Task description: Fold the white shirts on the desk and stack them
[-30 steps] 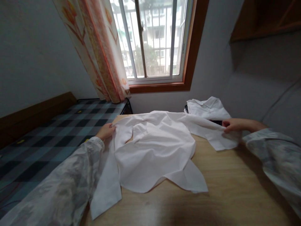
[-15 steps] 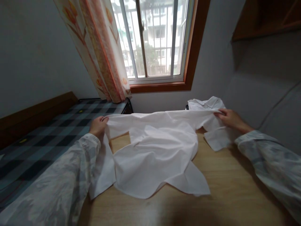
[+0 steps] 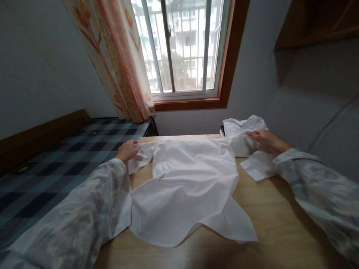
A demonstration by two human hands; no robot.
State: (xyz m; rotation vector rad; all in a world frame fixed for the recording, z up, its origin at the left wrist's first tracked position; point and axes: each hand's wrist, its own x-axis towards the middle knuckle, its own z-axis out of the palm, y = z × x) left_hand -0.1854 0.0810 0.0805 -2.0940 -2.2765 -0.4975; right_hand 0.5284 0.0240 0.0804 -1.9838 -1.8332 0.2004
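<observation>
- Across the wooden table [image 3: 280, 228], the white shirt [image 3: 187, 186] is lying spread, a sleeve reaching out on each side.
- At the far left, the left hand [image 3: 127, 150] is resting on the left sleeve [image 3: 143, 154], fingers loosely bent; whether they are pinching cloth, I cannot tell.
- At the far right, the right hand [image 3: 266, 139] is touching the right sleeve [image 3: 239, 146], fingers nearly straight; its grip is likewise unclear.
- Creases are running over the middle, so gentle, even outward tension is probably serving better than tugging.
- The near right hem is splaying outward and probably needing separate smoothing.
</observation>
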